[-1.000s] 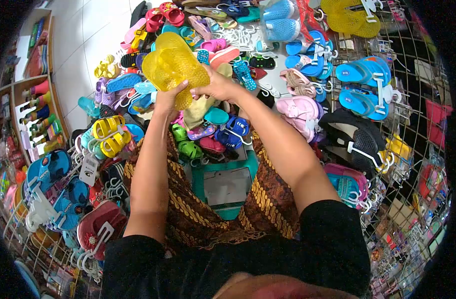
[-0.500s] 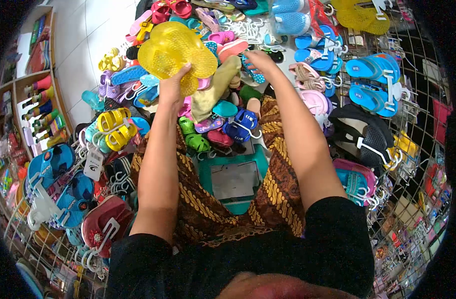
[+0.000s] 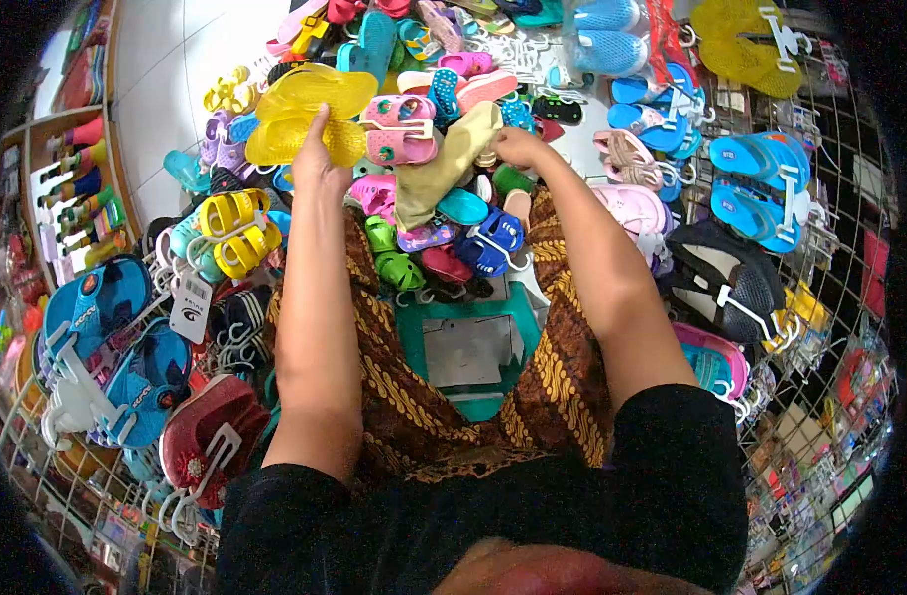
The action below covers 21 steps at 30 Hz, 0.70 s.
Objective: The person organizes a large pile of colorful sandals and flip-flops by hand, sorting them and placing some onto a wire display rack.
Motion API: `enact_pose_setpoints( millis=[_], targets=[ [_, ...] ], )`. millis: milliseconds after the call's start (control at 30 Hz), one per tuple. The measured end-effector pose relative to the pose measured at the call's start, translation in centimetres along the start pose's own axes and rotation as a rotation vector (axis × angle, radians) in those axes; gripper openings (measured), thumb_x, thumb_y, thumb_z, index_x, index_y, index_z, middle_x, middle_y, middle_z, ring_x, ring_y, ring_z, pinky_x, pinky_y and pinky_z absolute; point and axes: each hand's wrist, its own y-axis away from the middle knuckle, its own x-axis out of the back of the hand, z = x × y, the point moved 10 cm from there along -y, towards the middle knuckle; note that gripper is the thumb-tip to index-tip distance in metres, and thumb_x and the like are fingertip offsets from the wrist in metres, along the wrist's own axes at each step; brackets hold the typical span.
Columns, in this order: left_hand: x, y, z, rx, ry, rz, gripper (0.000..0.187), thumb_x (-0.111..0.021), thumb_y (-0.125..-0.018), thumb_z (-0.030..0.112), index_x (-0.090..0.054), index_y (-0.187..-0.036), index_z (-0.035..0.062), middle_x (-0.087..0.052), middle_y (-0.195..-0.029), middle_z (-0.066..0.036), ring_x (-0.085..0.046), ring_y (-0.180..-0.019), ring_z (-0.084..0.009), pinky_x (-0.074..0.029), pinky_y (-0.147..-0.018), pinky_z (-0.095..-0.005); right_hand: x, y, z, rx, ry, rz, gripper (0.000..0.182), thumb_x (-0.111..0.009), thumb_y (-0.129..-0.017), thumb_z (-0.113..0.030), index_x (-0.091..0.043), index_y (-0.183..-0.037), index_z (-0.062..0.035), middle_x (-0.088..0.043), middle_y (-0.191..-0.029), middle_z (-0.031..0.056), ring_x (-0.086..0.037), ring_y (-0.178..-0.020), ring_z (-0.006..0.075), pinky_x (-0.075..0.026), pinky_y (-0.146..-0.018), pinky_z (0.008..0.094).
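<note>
The left hand [image 3: 322, 159] clamps the yellow sandals [image 3: 310, 94] beside the pink sandals [image 3: 404, 152]; they look light, bendy, best pinched across the soles, while I cannot tell whether the right hand [image 3: 523, 149] grips the limp cloth [image 3: 442, 167].

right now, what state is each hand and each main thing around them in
Translucent yellow plastic slippers, held as a pair
Left hand, closed on the slippers
Pale yellow cloth, rumpled
Right hand, by the cloth's upper end, grip unclear
Pink perforated clogs, clipped together
Blue strapped sandals, clipped together
</note>
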Motion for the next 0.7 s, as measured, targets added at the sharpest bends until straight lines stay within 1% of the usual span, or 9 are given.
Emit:
enact_pose_setpoints(
  millis=[67,100,167,200,300,333,400,500,700],
  targets=[
    [0.4,0.3,0.6,-0.076,-0.079,0.064,0.039,-0.070,-0.082,0.011,-0.053,-0.117,0.0087,-0.061,-0.108,-0.007,-0.059,-0.096,-0.0256,-0.050,-0.081,-0.0399,-2.2,-2.1,0.7,0.098,0.019,0.048,0.028,-0.057,-0.082,-0.028,-0.066,-0.084,-0.0017,-0.062,-0.069,0.0067,-0.055,-0.058,0.0160,-0.045,-0.054,0.0303],
    [0.2,0.6,0.9,-0.117,-0.116,0.094,0.040,-0.070,-0.081,0.010,-0.052,-0.118,0.0082,-0.061,-0.108,-0.008,-0.059,-0.097,-0.0258,-0.050,-0.081,-0.0396,-3.9,-2.1,1.5,-0.057,-0.215,-0.015,0.031,-0.057,-0.081,-0.029,-0.067,-0.086,0.0009,-0.063,-0.070,0.0096,-0.057,-0.060,0.0181,-0.046,-0.057,0.0334],
    [-0.5,2.1,1.5,-0.200,-0.156,0.128,0.047,-0.071,-0.078,0.002,-0.051,-0.121,0.0006,-0.060,-0.114,-0.010,-0.060,-0.100,-0.0250,-0.049,-0.084,-0.0379,-2.5,-3.3,-1.3,-0.099,-0.205,0.027,0.032,-0.059,-0.080,-0.030,-0.067,-0.086,0.0002,-0.064,-0.072,0.0117,-0.059,-0.062,0.0214,-0.047,-0.058,0.0371],
    [-0.5,2.0,1.5,-0.229,-0.159,0.118,0.048,-0.071,-0.077,0.001,-0.051,-0.121,-0.0003,-0.059,-0.115,-0.010,-0.059,-0.100,-0.0248,-0.049,-0.084,-0.0378,-0.1,-5.8,-4.7,0.150,0.029,0.096,0.034,-0.060,-0.080,-0.034,-0.067,-0.084,-0.0015,-0.064,-0.073,0.0128,-0.060,-0.065,0.0236,-0.047,-0.060,0.0400],
    [0.3,2.6,2.0,-0.272,-0.164,0.206,0.049,-0.072,-0.075,-0.002,-0.051,-0.119,-0.0039,-0.059,-0.115,-0.012,-0.060,-0.099,-0.0246,-0.050,-0.083,-0.0370,7.3,-11.9,-8.8,0.304,0.313,0.409,0.055,-0.065,-0.073,-0.053,-0.066,-0.098,-0.0040,-0.068,-0.085,0.0146,-0.065,-0.077,0.0282,-0.051,-0.072,0.0376],
    [0.9,2.7,2.4,-0.270,-0.171,0.278,0.049,-0.072,-0.074,-0.002,-0.051,-0.119,-0.0040,-0.059,-0.115,-0.012,-0.060,-0.099,-0.0248,-0.050,-0.083,-0.0370,8.8,-15.2,-7.3,0.146,0.408,0.421,0.054,-0.066,-0.069,-0.056,-0.067,-0.100,-0.0121,-0.068,-0.098,0.0118,-0.065,-0.092,0.0293,-0.047,-0.086,0.0452],
    [2.1,2.4,3.2,-0.284,-0.219,0.380,0.050,-0.073,-0.076,0.003,-0.050,-0.119,-0.0001,-0.059,-0.111,-0.011,-0.062,-0.091,-0.0266,-0.054,-0.074,-0.0392,8.7,-19.9,-5.5,0.043,0.525,0.163,0.079,-0.069,-0.061,-0.066,-0.059,-0.117,-0.0109,-0.061,-0.116,0.0143,-0.059,-0.106,0.0316,-0.045,-0.090,0.0434],
    [1.4,1.7,3.4,-0.307,-0.152,0.302,0.049,-0.074,-0.075,0.003,-0.051,-0.118,-0.0001,-0.059,-0.112,-0.011,-0.061,-0.092,-0.0260,-0.053,-0.075,-0.0396,7.5,-23.3,-4.1,-0.001,0.303,0.112,0.097,-0.067,-0.056,-0.074,-0.054,-0.126,-0.0086,-0.052,-0.128,0.0201,-0.049,-0.119,0.0353,-0.040,-0.097,0.0424],
    [0.7,2.1,2.5,-0.276,-0.205,0.346,0.047,-0.072,-0.073,-0.003,-0.052,-0.116,-0.0067,-0.060,-0.112,-0.013,-0.061,-0.095,-0.0260,-0.052,-0.080,-0.0386,1.0,-23.0,-3.7,0.052,0.632,-0.108,0.086,-0.055,-0.060,-0.078,-0.062,-0.118,-0.0155,-0.050,-0.132,0.0183,-0.033,-0.131,0.0356,-0.018,-0.106,0.0587]
  ],
)
